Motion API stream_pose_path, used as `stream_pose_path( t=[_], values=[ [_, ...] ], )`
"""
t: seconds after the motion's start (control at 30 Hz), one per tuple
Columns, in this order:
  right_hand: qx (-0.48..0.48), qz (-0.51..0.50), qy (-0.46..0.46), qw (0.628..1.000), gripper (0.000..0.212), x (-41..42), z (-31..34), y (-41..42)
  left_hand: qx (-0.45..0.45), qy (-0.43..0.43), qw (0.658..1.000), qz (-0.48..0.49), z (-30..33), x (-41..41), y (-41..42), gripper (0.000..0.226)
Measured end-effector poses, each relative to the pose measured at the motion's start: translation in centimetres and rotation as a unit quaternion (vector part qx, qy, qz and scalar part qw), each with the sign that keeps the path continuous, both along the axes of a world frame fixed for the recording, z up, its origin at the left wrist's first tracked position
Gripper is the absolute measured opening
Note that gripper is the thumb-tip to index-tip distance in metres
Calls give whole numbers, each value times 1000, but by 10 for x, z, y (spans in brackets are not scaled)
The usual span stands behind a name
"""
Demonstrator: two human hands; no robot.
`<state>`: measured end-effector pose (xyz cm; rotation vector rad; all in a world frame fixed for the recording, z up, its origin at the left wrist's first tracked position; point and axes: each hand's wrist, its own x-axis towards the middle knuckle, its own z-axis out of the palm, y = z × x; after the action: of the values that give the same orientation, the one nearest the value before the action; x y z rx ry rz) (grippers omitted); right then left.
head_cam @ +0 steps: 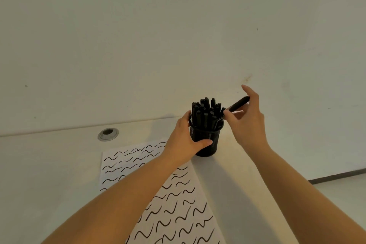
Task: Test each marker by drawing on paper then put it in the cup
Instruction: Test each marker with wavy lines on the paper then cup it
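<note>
A black mesh cup (207, 136) stands on the white desk near the wall, packed with several black markers (206, 112) standing upright. My left hand (186, 140) wraps around the cup's left side, thumb across its front. My right hand (247, 117) holds one black marker (238, 103) tilted, its lower end at the cup's right rim among the other markers. A white sheet of paper (178, 200) covered in black wavy strokes lies in front of the cup, partly hidden under my left forearm.
A round metal cable grommet (108, 134) sits in the desk (49, 164) to the left of the cup. The white wall (178, 35) rises right behind the cup. A dark baseboard strip (336, 177) and floor show past the desk's right edge.
</note>
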<state>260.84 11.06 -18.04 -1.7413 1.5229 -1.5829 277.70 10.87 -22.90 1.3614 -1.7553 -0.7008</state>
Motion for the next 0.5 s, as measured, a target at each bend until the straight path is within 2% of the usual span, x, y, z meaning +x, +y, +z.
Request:
stream_pose_path(
  t=[0.27, 0.4, 0.5],
  values=[
    [-31, 35, 77, 996, 52, -7, -1, -9, -12, 72, 997, 14, -8, -8, -1, 84],
    [-21, 47, 165, 985, 45, -10, 3, -13, -4, 71, 997, 27, -11, -7, -3, 84],
    [1, 63, 272, 960, 40, -5, 2, -14, 5, 67, 997, 31, -13, -6, -4, 84]
  ],
)
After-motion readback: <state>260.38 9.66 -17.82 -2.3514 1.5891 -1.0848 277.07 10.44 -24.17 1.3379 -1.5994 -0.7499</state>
